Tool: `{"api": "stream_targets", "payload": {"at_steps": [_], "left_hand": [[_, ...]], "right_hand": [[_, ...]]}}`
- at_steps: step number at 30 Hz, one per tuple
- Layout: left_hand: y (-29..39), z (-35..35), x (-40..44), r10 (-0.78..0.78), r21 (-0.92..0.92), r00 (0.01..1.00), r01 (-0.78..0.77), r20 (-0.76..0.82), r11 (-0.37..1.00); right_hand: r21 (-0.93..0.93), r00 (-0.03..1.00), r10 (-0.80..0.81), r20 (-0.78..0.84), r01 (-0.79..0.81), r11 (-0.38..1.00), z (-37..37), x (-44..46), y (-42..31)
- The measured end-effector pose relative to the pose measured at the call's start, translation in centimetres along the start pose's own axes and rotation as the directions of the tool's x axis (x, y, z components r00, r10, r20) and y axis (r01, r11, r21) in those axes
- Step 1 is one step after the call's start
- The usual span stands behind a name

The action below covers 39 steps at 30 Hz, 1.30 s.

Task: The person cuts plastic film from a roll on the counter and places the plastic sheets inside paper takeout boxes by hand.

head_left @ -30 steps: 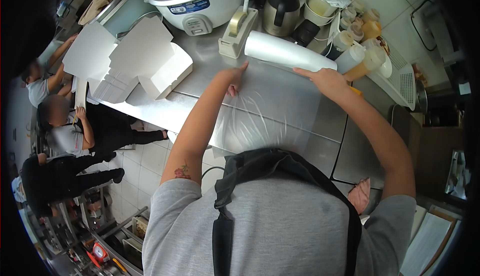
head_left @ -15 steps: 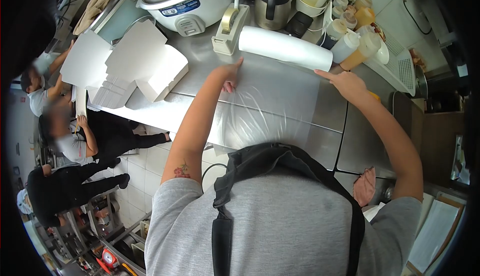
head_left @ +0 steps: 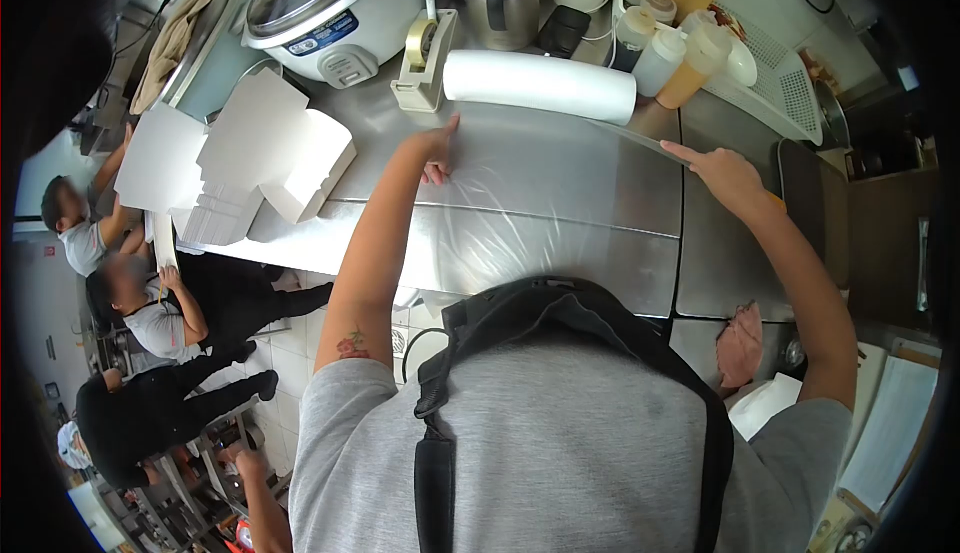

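A clear plastic film (head_left: pixel 520 243) stretches from beside the white roll (head_left: pixel 540 86) toward my body over the steel counter, with wrinkles catching the light. My left hand (head_left: pixel 436 149) is at the film's left side below the tape dispenser (head_left: pixel 424 61), index finger straight and the other fingers curled on the film. Beyond the roll's right end, my right hand (head_left: pixel 722 171) has its index finger pointing left and the rest folded under. A taut film edge runs from the roll to its fingertip; the exact grip is hidden.
Open white cardboard boxes (head_left: pixel 265 158) stand at left, before a rice cooker (head_left: pixel 345 23). Behind the roll are a steel jug (head_left: pixel 500 3) and squeeze bottles (head_left: pixel 690 65). A dark board (head_left: pixel 812 203) lies at right. Several people work at left; a forearm (head_left: pixel 262 503) shows at lower left.
My right hand has moved right, from the roll's end to beyond it, drawing the film edge taut. My left hand keeps its place by the dispenser. Another person's forearm has appeared at lower left.
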<state>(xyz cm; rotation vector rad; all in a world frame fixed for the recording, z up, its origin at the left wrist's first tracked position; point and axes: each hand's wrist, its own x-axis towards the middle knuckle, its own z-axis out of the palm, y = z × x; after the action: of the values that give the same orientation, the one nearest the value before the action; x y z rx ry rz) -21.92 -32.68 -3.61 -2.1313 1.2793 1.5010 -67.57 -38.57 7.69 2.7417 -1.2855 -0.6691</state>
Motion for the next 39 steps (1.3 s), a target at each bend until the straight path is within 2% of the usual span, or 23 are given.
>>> {"api": "stream_targets", "payload": {"at_steps": [5, 8, 11, 14, 17, 18, 21, 22, 25, 27, 30, 31, 33, 35, 37, 39], "left_hand": [[-0.2, -0.3, 0.1, 0.013, -0.005, 1.000, -0.013, 0.007, 1.000], [0.3, -0.3, -0.5, 0.000, 0.033, 1.000, 0.000, -0.003, 0.999], [0.2, -0.2, -0.1, 0.000, 0.048, 1.000, 0.000, 0.000, 0.999], [-0.5, -0.3, -0.2, 0.080, 0.006, 0.997, -0.080, 0.004, 0.997], [-2.8, 1.6, 0.9, 0.237, -0.212, 0.946, -0.283, -0.220, 0.935], [-3.2, 3.1, 0.7, 0.259, -0.376, 0.893, -0.398, -0.368, 0.837], [-2.5, 6.3, 1.6, 0.216, -0.303, 0.702, -0.536, -0.679, 0.788], [-2.3, 7.2, 2.2, 0.256, -0.134, 0.576, -0.548, -0.776, 0.826], [-0.5, 8.2, 1.3, 0.126, -0.086, 0.537, -0.351, -0.834, 0.932], [-1.3, 7.8, 2.4, 0.114, -0.068, 0.541, -0.305, -0.833, 0.950], [-2.2, 7.2, 3.8, 0.085, -0.067, 0.487, -0.287, -0.869, 0.956], [-2.3, 6.9, 4.1, 0.076, -0.069, 0.459, -0.292, -0.885, 0.954], [-2.7, 6.3, 4.8, 0.022, -0.219, 0.523, -0.394, -0.852, 0.892], [-2.2, 6.5, 4.3, -0.034, -0.377, 0.609, -0.446, -0.793, 0.812], [-0.4, 7.4, 1.6, -0.092, -0.534, 0.699, -0.447, -0.709, 0.717], [-0.7, 8.6, 2.8, 0.048, -0.277, 0.543, -0.499, -0.838, 0.821]], "right_hand": [[0.056, 0.999, 0.041, 0.020, -0.042, 0.998, 0.2, -2.6, 1.3], [0.141, 0.992, 0.118, 0.053, -0.124, 0.982, -0.1, -4.5, 1.8], [0.136, 0.984, 0.171, 0.048, -0.176, 0.975, 0.2, -6.3, 3.0], [0.209, 0.988, 0.154, 0.004, -0.151, 0.966, 2.2, -8.3, 5.6], [0.336, 0.944, 0.329, -0.031, -0.300, 0.893, 5.6, -10.1, 5.1], [0.376, 0.922, 0.386, 0.032, -0.369, 0.850, 6.3, -10.2, 4.5], [0.448, 0.881, 0.467, -0.072, -0.390, 0.804, 11.5, -9.4, 1.9], [0.477, 0.870, 0.486, -0.079, -0.395, 0.785, 12.7, -8.9, 0.8], [0.554, 0.845, 0.524, -0.106, -0.388, 0.736, 15.0, -7.5, -1.8], [0.600, 0.844, 0.518, -0.136, -0.347, 0.721, 15.7, -6.7, -2.5], [0.401, 0.863, 0.493, -0.111, -0.415, 0.817, 12.4, -6.2, -2.8], [0.440, 0.858, 0.458, -0.232, -0.327, 0.837, 11.7, -5.2, -2.7], [0.485, 0.800, 0.392, -0.455, -0.146, 0.862, 9.8, -2.1, -2.6], [0.491, 0.784, 0.241, -0.572, 0.093, 0.866, 4.7, 2.0, -5.1], [0.430, 0.768, 0.100, -0.632, 0.240, 0.870, 1.2, 6.4, -7.6], [0.309, 0.757, -0.030, -0.653, 0.302, 0.902, -0.6, 10.8, -9.2]]}}
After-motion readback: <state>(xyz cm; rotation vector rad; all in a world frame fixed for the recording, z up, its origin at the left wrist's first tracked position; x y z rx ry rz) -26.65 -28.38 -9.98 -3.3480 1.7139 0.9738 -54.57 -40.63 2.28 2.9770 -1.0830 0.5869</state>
